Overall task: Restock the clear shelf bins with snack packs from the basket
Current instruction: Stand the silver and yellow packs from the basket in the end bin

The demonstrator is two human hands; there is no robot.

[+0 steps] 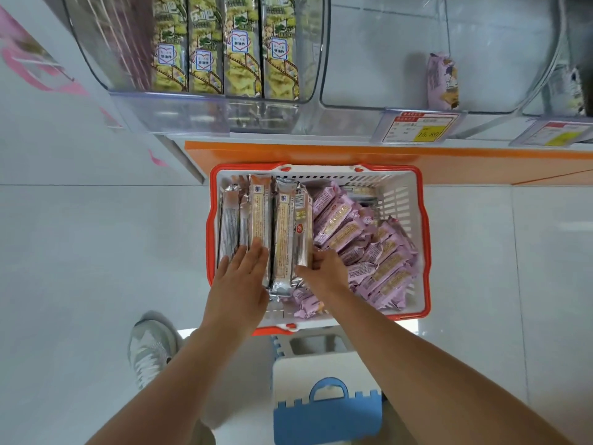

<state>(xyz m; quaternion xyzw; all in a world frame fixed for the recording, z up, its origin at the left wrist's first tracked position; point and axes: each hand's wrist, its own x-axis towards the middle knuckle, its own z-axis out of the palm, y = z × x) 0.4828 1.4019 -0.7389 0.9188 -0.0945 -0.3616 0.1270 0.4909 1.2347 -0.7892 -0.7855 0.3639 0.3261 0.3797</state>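
Note:
A white basket with an orange rim (417, 239) sits below the shelf. Its left half holds several long silver-edged snack packs (260, 216) standing side by side; its right half is heaped with small purple packs (369, 248). My left hand (240, 274) lies flat with straight fingers on the long packs at the left. My right hand (324, 271) curls its fingers round the near end of the rightmost long packs (301, 239). Above, the left clear bin (205, 110) holds several yellow-green packs (224, 53). The middle clear bin (369, 59) holds one purple pack (442, 81).
Yellow-and-red price tags (420, 126) hang on the shelf's front edge above an orange ledge (321, 152). The basket rests on a white and blue folding stool (327, 409). A grey shoe (150, 348) stands on the white tiled floor at the lower left.

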